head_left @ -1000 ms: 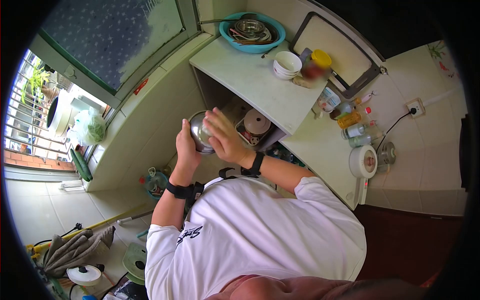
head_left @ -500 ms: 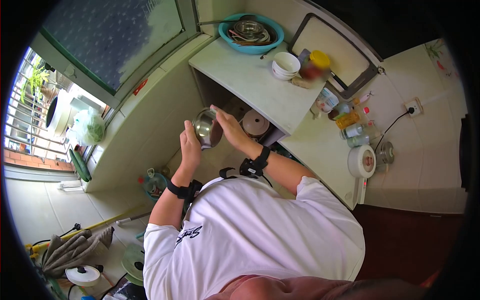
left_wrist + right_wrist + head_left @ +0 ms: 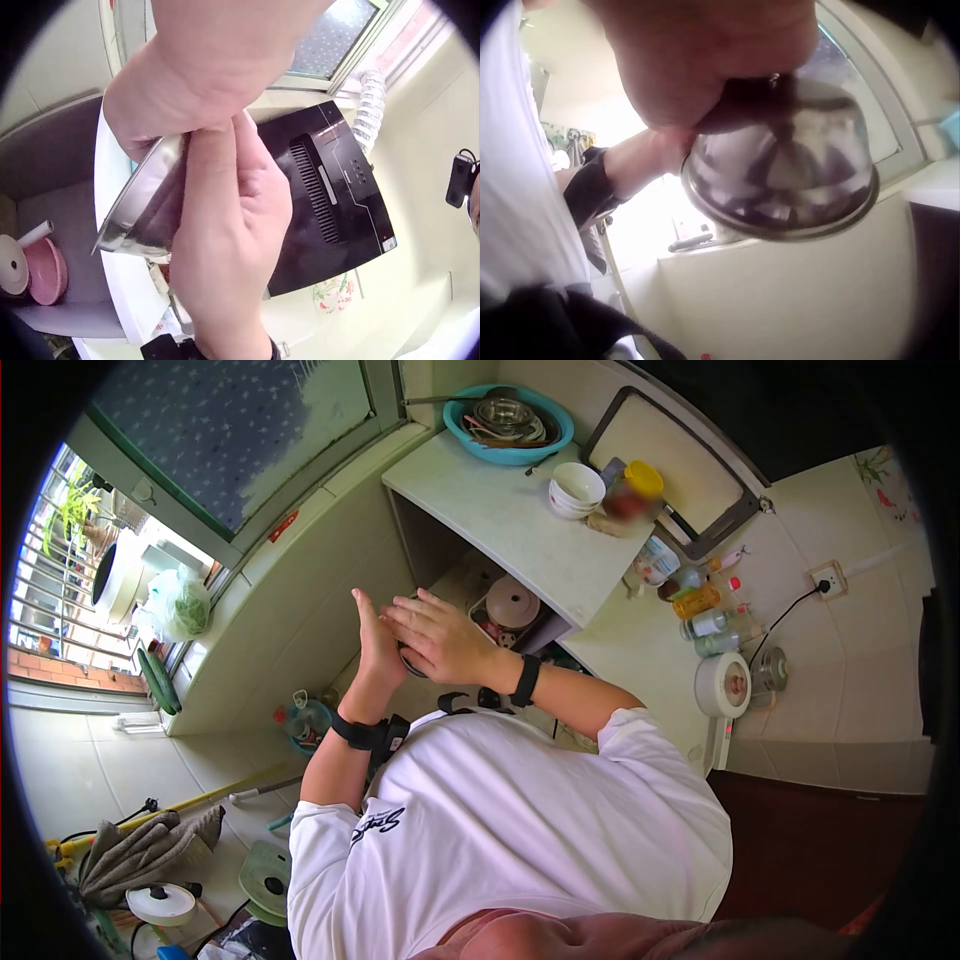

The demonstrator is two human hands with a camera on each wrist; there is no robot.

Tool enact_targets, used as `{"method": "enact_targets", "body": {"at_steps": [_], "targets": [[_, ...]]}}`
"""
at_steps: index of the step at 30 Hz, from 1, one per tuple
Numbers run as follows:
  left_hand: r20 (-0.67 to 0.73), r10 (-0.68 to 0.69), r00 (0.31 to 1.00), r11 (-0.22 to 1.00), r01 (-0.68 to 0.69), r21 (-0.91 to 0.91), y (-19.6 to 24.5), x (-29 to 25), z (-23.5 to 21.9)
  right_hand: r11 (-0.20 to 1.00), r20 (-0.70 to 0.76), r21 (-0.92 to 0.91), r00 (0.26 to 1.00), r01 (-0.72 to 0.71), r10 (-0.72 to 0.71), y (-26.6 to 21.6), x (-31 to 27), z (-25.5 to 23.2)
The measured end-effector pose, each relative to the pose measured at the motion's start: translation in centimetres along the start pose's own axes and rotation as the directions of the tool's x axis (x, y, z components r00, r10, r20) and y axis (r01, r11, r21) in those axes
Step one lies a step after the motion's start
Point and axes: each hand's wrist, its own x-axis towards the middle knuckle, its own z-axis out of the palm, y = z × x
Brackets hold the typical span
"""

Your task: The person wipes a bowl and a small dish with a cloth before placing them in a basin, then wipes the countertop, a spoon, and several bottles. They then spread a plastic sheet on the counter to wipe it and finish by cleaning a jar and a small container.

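Hands (image 3: 450, 643) hold glossy metal bowl (image 3: 795, 169).

Daylight pouring in at the barred window (image 3: 55, 618), white glare in the right wrist view, right hand (image 3: 712, 60) in shadow, soft focus, glints on the bowl (image 3: 787, 176); fisheye bending, black corners, a blur by the yellow lid (image 3: 646, 477)

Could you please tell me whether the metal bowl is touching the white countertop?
Apart: the right wrist view shows pale wall between the metal bowl and the white countertop.
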Motion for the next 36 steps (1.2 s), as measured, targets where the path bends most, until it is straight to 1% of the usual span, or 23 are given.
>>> {"method": "enact_targets", "body": {"at_steps": [2,3,4,5,7,8,9,11,13,14,15,16,17,19,20,22,23,25,27,29,30,34,36], "targets": [[0.015,-0.113,0.993,0.991,0.114,-0.074,0.5,-0.7,0.1,0.999,0.05,-0.033,0.998,0.03,-0.029,-0.4,-0.5,0.0],[0.013,-0.114,0.993,0.991,0.114,-0.073,0.3,0.4,-0.9,0.993,0.063,-0.086,0.995,0.084,-0.079,-0.3,-0.9,0.4],[0.141,-0.138,0.98,0.986,0.15,-0.076,-0.3,2.4,-2.7,0.981,0.078,-0.138,0.989,0.138,-0.128,-0.2,-1.3,0.8],[0.267,-0.159,0.95,0.98,0.185,-0.072,-0.5,3.5,-3.6,0.981,0.077,-0.137,0.989,0.137,-0.128,-0.1,-1.8,1.2],[0.23,-0.124,0.965,0.986,0.145,-0.077,-0.6,3.3,-3.5,0.928,0.123,-0.295,0.972,0.228,-0.2,0.4,-2.8,2.0],[0.193,-0.088,0.977,0.991,0.105,-0.081,-0.6,3.2,-3.4,0.928,0.122,-0.295,0.972,0.228,-0.2,0.8,-3.3,2.3],[0.192,-0.087,0.977,0.991,0.104,-0.079,-0.4,3.1,-3.3,0.919,0.1,-0.285,0.962,0.272,-0.254,1.2,-3.8,2.6],[0.089,-0.035,0.995,0.979,0.052,-0.199,0.3,3.3,-3.1,0.907,0.074,-0.282,0.95,0.313,-0.305,2.1,-4.9,3.1],[0.088,-0.037,0.995,0.969,0.057,-0.241,1.0,2.6,-2.4,0.872,0.03,-0.362,0.939,0.329,-0.342,2.8,-5.8,3.3],[0.138,-0.007,0.99,0.968,0.041,-0.246,0.9,3.1,-2.8,0.872,0.031,-0.36,0.938,0.333,-0.346,2.9,-6.2,3.6],[0.187,0.024,0.982,0.967,0.025,-0.254,0.9,3.1,-3.0,0.927,-0.009,-0.275,0.963,0.256,-0.269,2.6,-6.3,3.7],[0.157,0.039,0.987,0.965,0.003,-0.263,0.9,3.0,-2.9,0.967,-0.043,-0.186,0.982,0.176,-0.187,2.3,-6.4,3.9],[0.157,0.041,0.987,0.965,0.002,-0.262,1.1,2.8,-2.8,0.967,-0.044,-0.186,0.981,0.177,-0.188,2.0,-6.4,4.0],[0.092,0.057,0.994,0.956,-0.028,-0.293,1.1,2.6,-2.6,0.997,-0.211,0.041,0.975,-0.061,0.068,1.0,-5.5,3.5],[0.092,0.055,0.994,0.956,-0.026,-0.292,1.0,2.6,-2.7,0.997,-0.212,0.041,0.975,-0.063,0.07,0.6,-5.0,3.2],[0.119,0.081,0.99,0.961,-0.046,-0.271,0.8,2.5,-3.0,0.942,-0.273,0.277,0.924,-0.19,0.267,0.2,-3.4,2.2],[0.12,0.078,0.99,0.962,-0.043,-0.268,0.8,2.3,-3.1,0.941,-0.275,0.276,0.923,-0.193,0.27,0.4,-3.0,2.2],[0.089,0.059,0.994,0.994,-0.051,-0.092,1.2,1.6,-2.5,0.83,-0.202,0.474,0.882,-0.293,0.426,1.6,-2.0,1.8],[0.061,0.017,0.998,0.998,-0.013,-0.065,0.7,1.2,-2.2,0.799,-0.146,0.513,0.885,-0.315,0.443,2.8,-1.4,0.9],[0.164,0.149,0.975,0.973,-0.174,0.151,0.1,1.8,-2.8,0.778,0.061,0.505,0.915,-0.373,0.399,3.5,-0.8,0.3],[0.15,0.165,0.975,0.949,-0.198,0.243,0.2,1.6,-2.5,0.829,0.079,0.426,0.927,-0.363,0.366,3.4,-0.3,-0.1],[0.21,0.092,0.973,0.965,-0.139,0.222,0.2,2.4,-2.4,0.864,0.054,0.384,0.942,-0.327,0.332,2.7,0.5,-1.1],[0.167,0.191,0.967,0.955,-0.223,0.196,-0.5,2.0,-1.5,0.951,0.017,0.262,0.986,-0.163,0.164,2.6,0.6,-0.8]]}}
